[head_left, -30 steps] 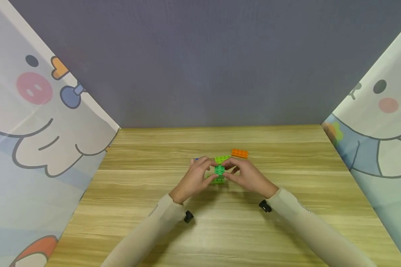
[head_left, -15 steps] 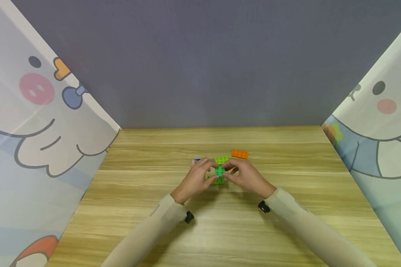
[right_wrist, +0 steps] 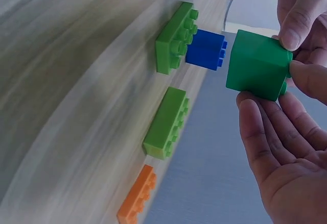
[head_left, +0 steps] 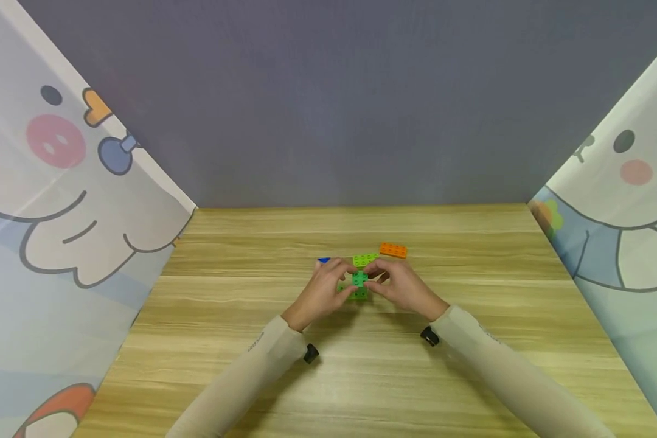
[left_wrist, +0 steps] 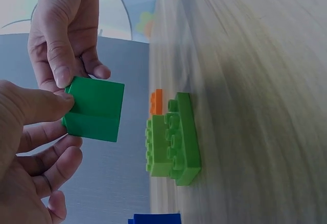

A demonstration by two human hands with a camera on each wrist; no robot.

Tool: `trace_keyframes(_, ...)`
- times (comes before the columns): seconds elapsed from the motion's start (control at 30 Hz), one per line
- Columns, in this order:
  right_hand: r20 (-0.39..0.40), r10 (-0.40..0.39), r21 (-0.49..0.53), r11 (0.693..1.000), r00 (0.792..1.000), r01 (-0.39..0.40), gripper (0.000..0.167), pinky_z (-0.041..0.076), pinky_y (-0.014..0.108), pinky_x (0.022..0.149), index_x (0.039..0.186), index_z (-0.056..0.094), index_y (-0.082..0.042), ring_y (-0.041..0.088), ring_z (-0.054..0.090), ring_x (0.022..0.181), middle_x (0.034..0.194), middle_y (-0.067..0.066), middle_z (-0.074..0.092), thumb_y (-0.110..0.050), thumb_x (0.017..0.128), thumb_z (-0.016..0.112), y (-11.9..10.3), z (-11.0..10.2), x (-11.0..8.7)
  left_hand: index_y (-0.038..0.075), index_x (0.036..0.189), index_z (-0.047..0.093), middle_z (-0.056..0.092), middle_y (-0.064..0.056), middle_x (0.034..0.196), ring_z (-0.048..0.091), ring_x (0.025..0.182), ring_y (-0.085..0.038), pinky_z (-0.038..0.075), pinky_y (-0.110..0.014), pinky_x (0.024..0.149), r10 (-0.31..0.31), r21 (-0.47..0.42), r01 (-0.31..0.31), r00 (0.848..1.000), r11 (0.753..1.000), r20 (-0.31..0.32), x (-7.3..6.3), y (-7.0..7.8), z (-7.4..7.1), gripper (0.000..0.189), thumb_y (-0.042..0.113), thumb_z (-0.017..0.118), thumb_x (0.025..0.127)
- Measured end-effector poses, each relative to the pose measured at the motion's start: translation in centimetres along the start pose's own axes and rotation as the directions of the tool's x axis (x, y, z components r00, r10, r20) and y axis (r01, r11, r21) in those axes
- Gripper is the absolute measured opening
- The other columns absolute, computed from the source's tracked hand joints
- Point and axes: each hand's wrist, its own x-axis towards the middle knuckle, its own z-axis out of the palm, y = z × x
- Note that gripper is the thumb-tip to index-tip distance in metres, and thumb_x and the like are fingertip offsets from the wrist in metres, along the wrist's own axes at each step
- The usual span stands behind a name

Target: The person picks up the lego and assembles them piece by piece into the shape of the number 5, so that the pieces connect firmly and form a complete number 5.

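Right, both hands on it now: the left hand (head_left: 324,289) and the right hand (head_left: 407,289) pinch the same dark green block (head_left: 360,279) from opposite sides, thumbs to the near corners, its studs facing up. It's off the table (head_left: 361,377), held in the air with a gap below it in both wrist views. And look at those left fingers in its wrist view, the lower ones curling loosely beneath the thumb. Down on the wood, a near light green brick (left_wrist: 189,142) lies just below and toward the person, a far light green brick (head_left: 365,260) sits past the fingertips, and an orange brick (head_left: 393,250) lies beyond that, off to the right. Over on the left, a blue brick (right_wrist: 204,49) peeks out from behind the left hand in the head view. Pale sleeves (head_left: 252,377) run in from below; a dark grey panel (head_left: 328,103) stands behind.
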Motion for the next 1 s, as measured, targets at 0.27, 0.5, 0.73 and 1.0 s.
trace_keyframes(0.27, 0.022, 0.02, 0.04, 0.999, 1.0, -0.02, 0.02, 0.052, 0.026, 0.072, 0.106, 0.066, -0.01, 0.015, 0.063, 0.086, 0.1, 0.0, 0.065, -0.012, 0.086, 0.071, 0.9, 0.5, 0.2, 0.011, 0.111, 0.063, 0.057, 0.001, 0.112, 0.057, 0.085, -0.014, 0.035, -0.039, 0.084, -0.021, -0.003, 0.021, 0.999, 1.0, 0.041, 0.1, -0.4, 0.6, 0.03, 0.02, 0.074, 0.085)
trace_keyframes(0.5, 0.042, 0.035, 0.064, 0.997, 0.999, -0.038, 0.021, 0.052, 0.026, 0.073, 0.106, 0.065, -0.009, 0.016, 0.063, 0.088, 0.102, 0.002, 0.065, -0.013, 0.087, 0.071, 1.5, 0.9, 0.2, 0.011, 0.11, 0.063, 0.059, 0.0, 0.11, 0.058, 0.085, -0.015, 0.036, -0.041, 0.084, -0.036, -0.007, 0.037, 0.998, 0.999, 0.058, 0.1, -0.6, 0.9, 0.026, 0.022, 0.07, 0.087)
trace_keyframes(0.73, 0.055, 0.045, 0.059, 0.997, 0.997, -0.048, 0.021, 0.052, 0.027, 0.076, 0.106, 0.065, -0.01, 0.016, 0.064, 0.09, 0.102, 0.001, 0.066, -0.012, 0.087, 0.071, 1.9, 1.3, 0.3, 0.011, 0.108, 0.063, 0.059, 0.0, 0.11, 0.058, 0.084, -0.015, 0.036, -0.04, 0.083, -0.04, 0.0, 0.04, 0.997, 0.999, 0.065, 0.0, -0.9, 1.3, 0.025, 0.022, 0.071, 0.087)
trace_keyframes(1.0, 0.068, 0.057, 0.045, 0.997, 0.996, -0.06, 0.021, 0.052, 0.027, 0.075, 0.106, 0.065, -0.008, 0.017, 0.064, 0.09, 0.103, 0.002, 0.066, -0.011, 0.086, 0.071, 2.2, 1.6, 0.4, 0.011, 0.106, 0.065, 0.06, 0.001, 0.104, 0.057, 0.082, -0.014, 0.035, -0.048, 0.089, -0.066, 0.003, 0.066, 0.995, 0.998, 0.074, 0.0, -1.2, 1.9, 0.023, 0.022, 0.071, 0.087)
